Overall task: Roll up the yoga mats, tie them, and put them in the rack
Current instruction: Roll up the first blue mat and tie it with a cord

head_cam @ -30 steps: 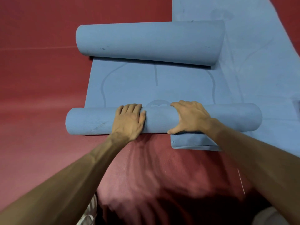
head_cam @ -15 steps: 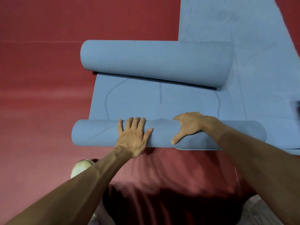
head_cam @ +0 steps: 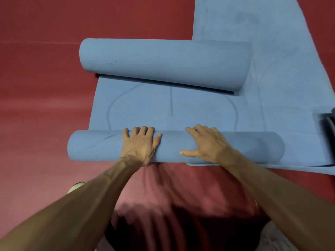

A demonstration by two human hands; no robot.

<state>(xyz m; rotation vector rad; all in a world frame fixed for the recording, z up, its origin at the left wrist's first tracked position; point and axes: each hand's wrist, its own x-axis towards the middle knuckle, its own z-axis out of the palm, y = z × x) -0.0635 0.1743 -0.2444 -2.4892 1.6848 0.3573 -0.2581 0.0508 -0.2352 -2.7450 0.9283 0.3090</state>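
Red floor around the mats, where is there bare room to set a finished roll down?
Bare red floor lies left of both rolls and beyond the far roll. Between it and the near roll only flat mat shows. The right is crowded: a second mat and a dark object.

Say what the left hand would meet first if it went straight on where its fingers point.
Leaving the near roll, the left hand would meet the flat mat, then probably the far roll.
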